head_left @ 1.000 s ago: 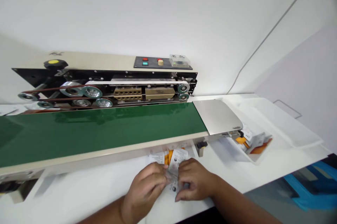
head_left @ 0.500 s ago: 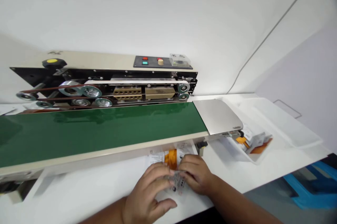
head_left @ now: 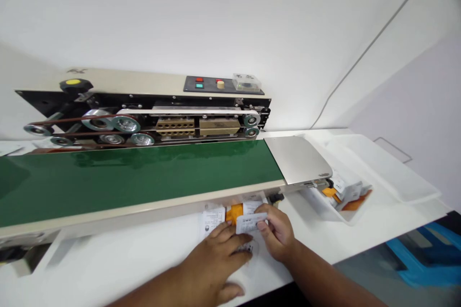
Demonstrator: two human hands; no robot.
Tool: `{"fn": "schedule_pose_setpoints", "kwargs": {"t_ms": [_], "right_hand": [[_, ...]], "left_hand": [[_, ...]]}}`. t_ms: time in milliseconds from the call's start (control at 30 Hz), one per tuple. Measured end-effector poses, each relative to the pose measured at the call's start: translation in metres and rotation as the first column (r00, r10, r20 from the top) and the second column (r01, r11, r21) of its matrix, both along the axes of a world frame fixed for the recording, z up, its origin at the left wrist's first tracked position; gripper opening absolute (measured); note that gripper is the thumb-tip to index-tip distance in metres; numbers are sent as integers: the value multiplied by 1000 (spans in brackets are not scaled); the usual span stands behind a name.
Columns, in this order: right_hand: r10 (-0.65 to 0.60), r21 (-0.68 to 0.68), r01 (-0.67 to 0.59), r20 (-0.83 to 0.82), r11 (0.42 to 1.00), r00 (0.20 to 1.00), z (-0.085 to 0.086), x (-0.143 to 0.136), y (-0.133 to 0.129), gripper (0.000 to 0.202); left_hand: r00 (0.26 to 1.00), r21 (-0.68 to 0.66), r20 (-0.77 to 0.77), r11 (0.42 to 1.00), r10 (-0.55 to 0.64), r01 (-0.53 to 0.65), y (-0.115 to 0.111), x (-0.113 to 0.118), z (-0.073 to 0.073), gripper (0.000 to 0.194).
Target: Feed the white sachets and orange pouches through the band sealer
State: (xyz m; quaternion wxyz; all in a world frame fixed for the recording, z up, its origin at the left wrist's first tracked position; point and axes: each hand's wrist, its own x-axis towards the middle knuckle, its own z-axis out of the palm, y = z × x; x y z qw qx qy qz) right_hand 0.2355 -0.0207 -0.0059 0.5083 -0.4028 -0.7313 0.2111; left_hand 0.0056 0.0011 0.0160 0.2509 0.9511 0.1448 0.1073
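Note:
My right hand (head_left: 276, 230) is closed, thumb and fingers pinching a small white-grey printed packet (head_left: 248, 223) by its right end. Fingers apart, my left hand (head_left: 220, 260) lies palm down just left of that packet, and its fingertips rest over another printed packet (head_left: 245, 247) on the table, mostly covered. Behind the hands, partly under the conveyor's front edge, lie an orange packet (head_left: 235, 212) and a white printed packet (head_left: 213, 219). How many packets are stacked there I cannot tell.
A band sealing machine (head_left: 201, 124) with a green conveyor belt (head_left: 144, 170) runs along the wall. At its right end is a metal plate (head_left: 298, 158). A white bin (head_left: 347, 218) of packets and a translucent lid or tray (head_left: 396, 172) are to the right. A blue stool (head_left: 428, 259) stands below.
The right hand has raised the printed packet, which was low between both hands, and turned its face up. My left hand has flattened out over the table. The machine looks unchanged.

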Motion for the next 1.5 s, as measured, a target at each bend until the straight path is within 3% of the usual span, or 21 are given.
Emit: {"fn": "schedule_pose_setpoints", "kwargs": {"t_ms": [233,467,700,1133,1500], "right_hand": [[15,-20,-14,25,1000,1000,1,-2,2,23],[4,-6,-4,25,1000,1000,2,-3,2,21],[4,-18,-3,15,1000,1000,1,-3,2,23],[-5,-4,5,17,1000,1000,3,-1,1,20],[-27,1,27,69,1000,997,2,-1,1,25]], "left_hand": [[996,-22,19,996,83,-82,-2,2,-7,53],[987,12,-18,987,158,-158,-2,0,-12,79],[984,53,54,983,171,-174,-4,1,-12,69],[990,60,43,988,137,-139,-3,-2,-19,56],[973,111,8,967,231,-230,-2,-3,-18,72]]}}
